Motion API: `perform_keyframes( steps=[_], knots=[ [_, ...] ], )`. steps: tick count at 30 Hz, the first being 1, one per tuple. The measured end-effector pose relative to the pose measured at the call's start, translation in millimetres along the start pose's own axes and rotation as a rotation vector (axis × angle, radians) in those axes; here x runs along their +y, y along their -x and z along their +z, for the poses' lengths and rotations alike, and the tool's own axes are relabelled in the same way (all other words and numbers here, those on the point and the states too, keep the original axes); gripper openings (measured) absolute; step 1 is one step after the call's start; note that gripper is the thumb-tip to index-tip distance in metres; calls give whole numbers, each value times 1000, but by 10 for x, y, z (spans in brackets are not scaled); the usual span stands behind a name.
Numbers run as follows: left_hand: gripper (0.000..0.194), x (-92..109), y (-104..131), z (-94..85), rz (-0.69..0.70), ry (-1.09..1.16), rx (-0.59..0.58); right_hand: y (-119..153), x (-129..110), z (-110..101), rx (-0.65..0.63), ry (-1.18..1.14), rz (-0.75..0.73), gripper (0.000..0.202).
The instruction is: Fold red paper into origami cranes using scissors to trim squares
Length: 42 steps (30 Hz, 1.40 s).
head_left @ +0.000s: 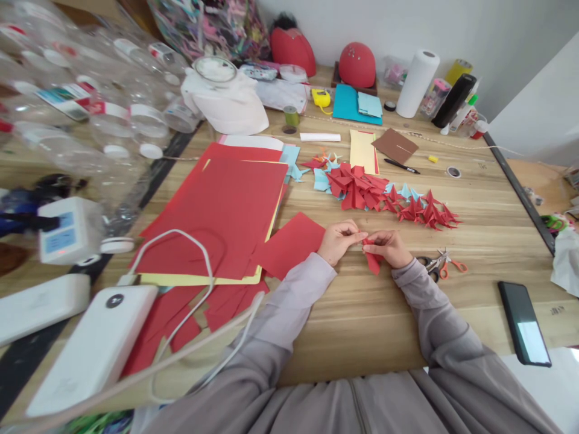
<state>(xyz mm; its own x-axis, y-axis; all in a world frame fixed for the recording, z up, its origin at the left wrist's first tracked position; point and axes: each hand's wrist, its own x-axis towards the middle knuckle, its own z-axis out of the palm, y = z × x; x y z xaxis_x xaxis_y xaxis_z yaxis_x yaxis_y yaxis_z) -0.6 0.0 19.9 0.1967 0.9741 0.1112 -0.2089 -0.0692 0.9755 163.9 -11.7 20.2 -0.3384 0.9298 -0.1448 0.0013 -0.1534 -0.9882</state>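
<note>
Between my two hands is a small folded strip of red paper [373,263], pinched at its top and hanging a little downward. My left hand [339,240] grips its upper left side with thumb and forefinger closed. From the other side, my right hand [389,247] pinches it with curled fingers. A red paper square [294,244] lies just left of my left hand. Beyond both hands sits a heap of folded red paper pieces [357,187], with light blue ones among them. Scissors [441,264] lie right of my right wrist.
A stack of red sheets [212,217] spreads on the left, near a white power bank [94,343] with a cable. Plastic bottles [108,120] crowd the far left. A phone [525,322] lies at right. A pen [401,166] and brown paper [395,145] lie farther back.
</note>
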Motion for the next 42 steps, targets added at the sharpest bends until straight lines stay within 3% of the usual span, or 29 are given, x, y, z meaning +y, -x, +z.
perform_keyframes(
  steps=[11, 20, 32, 38, 42],
  knots=[
    [34, 6, -2, -14, -5, -31, -19, 3, -41, 22, 5, -21, 21, 27],
    [38, -20, -4, 2, -48, -77, 79, -2, -20, 28, 22, -20, 32, 29],
    [41, -20, 0, -6, -113, -44, 63, -3, -23, 36, 49, -36, 28, 24],
    [31, -2, 12, 10, -80, -49, 32, 5, -35, 36, 34, -29, 21, 25],
    [35, 14, 13, 2, -50, -65, 2, 2, -34, 34, 28, -21, 14, 24]
  ],
)
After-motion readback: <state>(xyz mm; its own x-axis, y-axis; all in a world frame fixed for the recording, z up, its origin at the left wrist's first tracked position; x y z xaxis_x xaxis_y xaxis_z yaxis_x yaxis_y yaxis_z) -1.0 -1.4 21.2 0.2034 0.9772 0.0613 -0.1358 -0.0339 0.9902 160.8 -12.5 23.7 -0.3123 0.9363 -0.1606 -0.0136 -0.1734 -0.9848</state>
